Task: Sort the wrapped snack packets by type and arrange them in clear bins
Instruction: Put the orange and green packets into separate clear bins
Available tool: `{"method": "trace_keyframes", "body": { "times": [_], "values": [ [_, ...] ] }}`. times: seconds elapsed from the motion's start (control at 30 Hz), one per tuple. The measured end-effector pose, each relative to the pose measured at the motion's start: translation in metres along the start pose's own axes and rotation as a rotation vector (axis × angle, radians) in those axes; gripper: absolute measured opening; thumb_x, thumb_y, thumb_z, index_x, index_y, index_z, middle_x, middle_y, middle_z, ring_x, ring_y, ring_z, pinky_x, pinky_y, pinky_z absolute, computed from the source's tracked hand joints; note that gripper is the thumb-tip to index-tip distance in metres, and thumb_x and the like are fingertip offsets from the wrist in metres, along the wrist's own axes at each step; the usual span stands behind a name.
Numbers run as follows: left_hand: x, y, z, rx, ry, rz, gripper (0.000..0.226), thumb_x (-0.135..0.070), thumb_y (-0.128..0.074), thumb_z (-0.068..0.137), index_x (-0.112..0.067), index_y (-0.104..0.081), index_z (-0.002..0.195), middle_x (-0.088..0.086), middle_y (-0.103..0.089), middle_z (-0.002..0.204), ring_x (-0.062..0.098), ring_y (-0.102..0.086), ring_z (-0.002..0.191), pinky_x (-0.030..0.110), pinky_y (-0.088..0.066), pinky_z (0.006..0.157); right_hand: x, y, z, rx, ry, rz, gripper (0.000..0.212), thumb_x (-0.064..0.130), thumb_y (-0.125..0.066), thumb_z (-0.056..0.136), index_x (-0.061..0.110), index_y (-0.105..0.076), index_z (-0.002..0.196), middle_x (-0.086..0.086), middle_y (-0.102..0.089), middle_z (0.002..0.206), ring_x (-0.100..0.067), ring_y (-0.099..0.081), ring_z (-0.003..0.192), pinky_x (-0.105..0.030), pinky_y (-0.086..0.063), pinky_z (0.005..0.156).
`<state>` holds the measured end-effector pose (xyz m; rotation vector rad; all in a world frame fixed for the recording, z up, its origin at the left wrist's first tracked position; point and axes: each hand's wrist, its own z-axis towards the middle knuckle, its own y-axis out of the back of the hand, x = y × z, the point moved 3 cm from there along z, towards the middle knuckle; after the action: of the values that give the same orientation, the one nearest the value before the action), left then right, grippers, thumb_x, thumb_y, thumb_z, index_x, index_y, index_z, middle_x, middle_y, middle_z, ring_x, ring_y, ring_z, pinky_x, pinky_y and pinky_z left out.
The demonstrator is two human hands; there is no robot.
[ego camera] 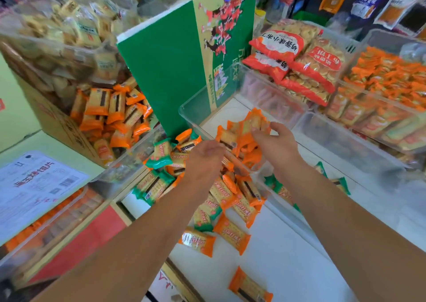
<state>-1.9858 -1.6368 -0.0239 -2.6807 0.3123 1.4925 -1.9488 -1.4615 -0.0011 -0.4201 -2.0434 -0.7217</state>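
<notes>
Right hand [275,143] grips a bunch of orange packets [247,128] inside the clear bin [196,110], centre. Left hand [205,157] is curled at the bin's near rim; hold cannot be told. Loose packets [230,209] lie nearer.

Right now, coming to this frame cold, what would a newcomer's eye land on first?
The centre, where the right grip holds a bunch of orange packets in a clear bin, with the left grip close beside it. Then the tall green carton standing behind, and the loose pile of orange and green packets on the white surface just below.
</notes>
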Motion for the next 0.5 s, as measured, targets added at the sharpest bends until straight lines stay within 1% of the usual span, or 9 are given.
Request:
{"method": "trace_keyframes", "body": {
  "times": [0.07,0.1,0.13,0.2,0.27,0.3,0.37,0.43,0.5],
  "values": [
    [0.018,0.021,-0.009,-0.021,0.016,-0.071,0.014,-0.007,-0.066,0.096,-0.007,-0.072,0.108,0.013,-0.070,0.104,0.022,-0.066,0.090,0.026,-0.057,0.078,-0.001,-0.006,-0.003,0.034,0.076,-0.148,0.045,0.036,-0.069,0.092,0.024,-0.060,0.135,0.007,-0.061,0.118,-0.019,-0.068,0.094,-0.038,-0.055,0.089],
    [0.031,0.031,-0.015,-0.031,0.025,-0.054,0.012,-0.004,-0.064,0.095,-0.007,-0.073,0.102,0.015,-0.070,0.099,0.022,-0.064,0.086,0.027,-0.056,0.073,-0.002,-0.007,-0.012,0.033,0.148,-0.225,0.031,0.032,-0.066,0.094,0.025,-0.066,0.124,0.008,-0.063,0.110,-0.015,-0.066,0.087,-0.035,-0.054,0.084],
    [0.047,0.040,-0.022,-0.036,0.039,-0.011,0.013,-0.005,-0.064,0.094,-0.012,-0.075,0.095,0.013,-0.073,0.097,0.023,-0.065,0.083,0.033,-0.057,0.075,-0.006,-0.008,-0.022,0.022,0.227,-0.287,0.021,0.030,-0.065,0.095,0.027,-0.069,0.116,0.009,-0.064,0.107,-0.013,-0.063,0.089,-0.033,-0.052,0.084],
    [0.087,0.056,-0.034,-0.024,0.095,0.076,0.021,-0.008,-0.063,0.094,-0.023,-0.076,0.088,0.004,-0.076,0.094,0.025,-0.071,0.087,0.043,-0.058,0.082,-0.024,-0.007,-0.051,0.009,0.383,-0.304,0.019,0.027,-0.067,0.095,0.027,-0.070,0.113,0.013,-0.065,0.112,-0.010,-0.062,0.102,-0.027,-0.048,0.087],
    [0.135,0.072,-0.048,-0.023,0.161,0.139,0.021,-0.009,-0.064,0.095,-0.026,-0.075,0.090,0.000,-0.076,0.095,0.026,-0.072,0.091,0.039,-0.058,0.078,-0.053,-0.006,-0.093,0.058,0.471,-0.211,0.014,0.021,-0.070,0.094,0.026,-0.072,0.106,0.019,-0.066,0.102,-0.005,-0.064,0.093,-0.016,-0.049,0.078],
    [0.156,0.080,-0.056,-0.038,0.178,0.182,0.020,-0.010,-0.064,0.096,-0.027,-0.074,0.096,-0.002,-0.075,0.100,0.021,-0.071,0.090,0.032,-0.055,0.073,-0.077,-0.007,-0.112,0.110,0.436,-0.212,0.011,0.019,-0.071,0.093,0.027,-0.072,0.100,0.020,-0.067,0.095,-0.004,-0.064,0.088,-0.012,-0.049,0.071],
    [0.191,0.097,-0.065,-0.101,0.123,0.396,0.021,-0.018,-0.064,0.096,-0.031,-0.069,0.111,-0.010,-0.068,0.117,0.009,-0.068,0.097,0.023,-0.052,0.073,-0.144,-0.009,-0.142,0.183,0.232,-0.277,0.011,0.020,-0.075,0.090,0.030,-0.072,0.093,0.019,-0.069,0.088,-0.006,-0.065,0.084,-0.013,-0.049,0.067],
    [0.209,0.108,-0.062,-0.095,0.002,0.641,0.032,-0.025,-0.067,0.094,-0.034,-0.063,0.124,-0.013,-0.058,0.121,0.013,-0.063,0.113,0.029,-0.053,0.085,-0.216,-0.008,-0.160,0.227,-0.014,-0.388,0.016,0.030,-0.078,0.087,0.040,-0.066,0.091,0.018,-0.066,0.095,-0.011,-0.066,0.094,-0.021,-0.050,0.073],
    [0.216,0.105,-0.055,0.005,-0.102,0.856,0.051,-0.036,-0.070,0.091,-0.029,-0.055,0.139,-0.005,-0.052,0.132,0.020,-0.055,0.122,0.036,-0.054,0.090,-0.266,-0.002,-0.168,0.265,-0.162,-0.598,0.016,0.046,-0.076,0.083,0.041,-0.064,0.093,0.012,-0.062,0.104,-0.016,-0.063,0.102,-0.032,-0.051,0.081]
  ]
}}
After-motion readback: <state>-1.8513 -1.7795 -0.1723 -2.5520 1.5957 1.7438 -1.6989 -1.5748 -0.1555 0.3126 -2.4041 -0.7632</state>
